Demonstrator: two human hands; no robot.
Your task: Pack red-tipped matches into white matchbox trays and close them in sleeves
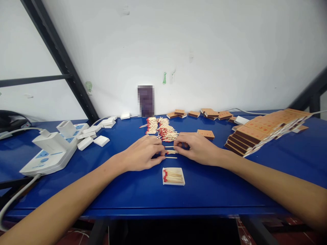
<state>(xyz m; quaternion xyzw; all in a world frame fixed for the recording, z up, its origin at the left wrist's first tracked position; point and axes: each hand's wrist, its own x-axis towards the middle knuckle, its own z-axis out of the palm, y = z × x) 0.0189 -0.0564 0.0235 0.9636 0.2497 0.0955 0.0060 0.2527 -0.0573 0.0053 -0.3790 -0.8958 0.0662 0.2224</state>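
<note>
Just behind the tray near the table edge, left hand and right hand pinch matches.

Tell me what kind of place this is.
Probably a small hand-packing bench for matches, against a bare wall. A pile of loose matches lies on the blue table, stacked matchbox sleeves sit to the right, and the left hand and right hand pinch a few matchsticks near a part-filled matchbox tray.

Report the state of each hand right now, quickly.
Left hand: curled, touching one end of the loose matches; grip cannot be told.
Right hand: curled, touching their other end; grip cannot be told.
</note>
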